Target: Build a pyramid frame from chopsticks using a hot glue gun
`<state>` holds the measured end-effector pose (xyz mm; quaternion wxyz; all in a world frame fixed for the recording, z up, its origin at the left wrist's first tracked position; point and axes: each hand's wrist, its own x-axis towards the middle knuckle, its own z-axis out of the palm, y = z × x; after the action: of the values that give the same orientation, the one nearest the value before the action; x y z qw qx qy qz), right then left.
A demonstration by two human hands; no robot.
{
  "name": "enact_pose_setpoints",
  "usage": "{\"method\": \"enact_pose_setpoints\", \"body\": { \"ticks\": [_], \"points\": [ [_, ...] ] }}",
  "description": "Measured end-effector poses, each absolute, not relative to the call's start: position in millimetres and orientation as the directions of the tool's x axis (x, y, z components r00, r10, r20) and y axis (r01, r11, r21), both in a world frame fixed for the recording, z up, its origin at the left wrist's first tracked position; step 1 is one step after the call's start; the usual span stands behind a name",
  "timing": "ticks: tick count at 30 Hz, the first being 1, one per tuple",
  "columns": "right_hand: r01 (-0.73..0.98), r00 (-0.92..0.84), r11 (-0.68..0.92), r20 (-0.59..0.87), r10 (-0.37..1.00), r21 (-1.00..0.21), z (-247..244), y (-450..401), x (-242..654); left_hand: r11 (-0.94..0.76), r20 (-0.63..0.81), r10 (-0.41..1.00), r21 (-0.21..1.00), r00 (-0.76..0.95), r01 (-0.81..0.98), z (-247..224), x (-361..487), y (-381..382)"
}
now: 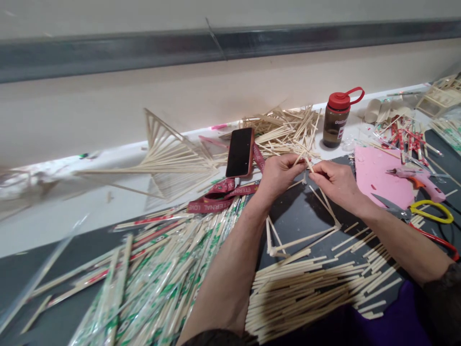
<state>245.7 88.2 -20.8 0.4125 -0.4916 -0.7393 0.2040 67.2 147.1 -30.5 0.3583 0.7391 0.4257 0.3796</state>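
Observation:
Both hands meet over a small frame of joined wooden sticks (306,239) on the dark mat. My left hand (283,173) is closed, its thumb and fingertips pinching a thin wooden stick near the frame's far corner. Close beside it, my right hand (333,180) pinches a wooden stick too, fingers curled. The two sets of fingertips almost touch. Below the frame lie many loose sticks (302,298) in rows. Whitish lumps show at the frame's near corners.
Wrapped chopsticks (173,269) cover the left. A phone (239,153) and red lanyard (212,202) lie behind my left arm. Right of my hands are a bottle (335,122), pink sheet (378,168), glue gun (427,182) and scissors (430,211). A fan-shaped stick structure (169,168) stands back left.

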Motion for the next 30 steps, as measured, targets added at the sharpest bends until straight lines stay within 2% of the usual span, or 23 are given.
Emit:
{"method": "enact_pose_setpoints", "body": {
  "ticks": [30],
  "points": [
    [0.538, -0.14, 0.437, 0.435, 0.89, -0.721, -20.8, 85.4, 246.8, -0.439, 0.298, 0.881, 0.805, 0.367, 0.399, -31.2, 66.6, 146.5]
  ]
}}
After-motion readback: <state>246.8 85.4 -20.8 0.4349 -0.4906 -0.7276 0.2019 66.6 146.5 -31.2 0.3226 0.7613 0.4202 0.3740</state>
